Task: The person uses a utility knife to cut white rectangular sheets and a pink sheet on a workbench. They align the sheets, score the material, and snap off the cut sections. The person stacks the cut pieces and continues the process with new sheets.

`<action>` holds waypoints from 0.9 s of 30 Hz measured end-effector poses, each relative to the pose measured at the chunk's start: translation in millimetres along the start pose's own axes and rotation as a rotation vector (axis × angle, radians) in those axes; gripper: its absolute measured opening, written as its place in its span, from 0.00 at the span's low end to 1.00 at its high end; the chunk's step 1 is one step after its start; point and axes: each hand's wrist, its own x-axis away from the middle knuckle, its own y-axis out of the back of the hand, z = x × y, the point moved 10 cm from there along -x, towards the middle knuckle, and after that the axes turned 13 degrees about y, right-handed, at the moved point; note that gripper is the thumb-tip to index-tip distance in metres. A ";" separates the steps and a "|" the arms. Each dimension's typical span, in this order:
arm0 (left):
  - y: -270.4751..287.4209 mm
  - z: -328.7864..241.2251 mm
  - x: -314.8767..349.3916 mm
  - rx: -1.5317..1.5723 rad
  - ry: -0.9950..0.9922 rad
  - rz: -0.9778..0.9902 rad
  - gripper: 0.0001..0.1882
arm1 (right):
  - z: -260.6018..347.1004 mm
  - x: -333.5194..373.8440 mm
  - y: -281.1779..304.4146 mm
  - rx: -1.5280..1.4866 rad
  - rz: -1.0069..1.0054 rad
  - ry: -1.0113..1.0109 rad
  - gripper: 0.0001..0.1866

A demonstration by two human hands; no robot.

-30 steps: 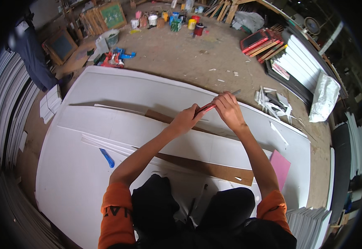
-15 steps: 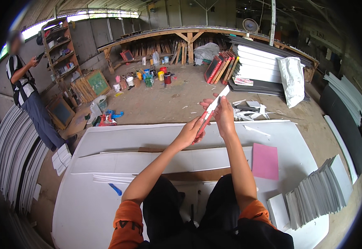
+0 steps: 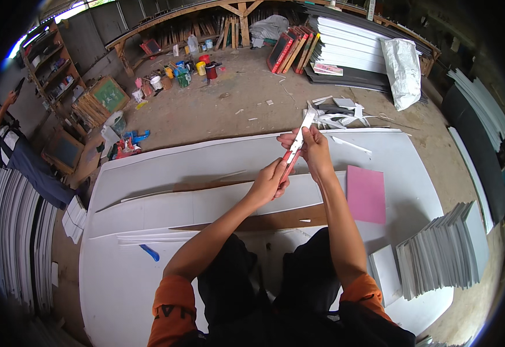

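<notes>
Above the white sheet [image 3: 111,289], my left hand [image 3: 268,184] is wrapped round the red handle of a cutter knife [image 3: 293,149]. The knife slants up and away to the right, its pale blade-like end farthest from me. My right hand [image 3: 317,153] pinches it higher up, thumb on the near side and fingers reaching behind. Part of the handle is hidden by my fingers. Below my hands lie a long white strip [image 3: 229,202] and a brown strip [image 3: 264,221]. A pink sheet [image 3: 366,194] lies right of my right forearm.
A blue-handled tool [image 3: 149,253] lies left of my left forearm. Stacked grey-white panels [image 3: 443,251] stand at the right. White offcuts [image 3: 339,113] litter the floor beyond the sheet. Paint pots [image 3: 211,70] and a person [image 3: 24,156] are at the far left.
The whole view has tilted down and shifted, so the sheet sits higher in it. Both hands keep their grip on the knife; my right thumb now lies on its upper part.
</notes>
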 end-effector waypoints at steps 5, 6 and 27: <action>2.1 17.3 -9.0 0.095 0.009 -0.054 0.19 | -25.0 -5.4 3.0 -0.044 -0.021 -0.040 0.11; 3.1 17.6 -9.0 0.115 0.010 -0.081 0.19 | -27.7 -7.1 0.2 -0.054 -0.014 -0.044 0.11; 105.9 138.0 -72.5 -0.976 0.213 -0.123 0.21 | -149.7 26.5 146.5 1.255 0.200 -0.185 0.16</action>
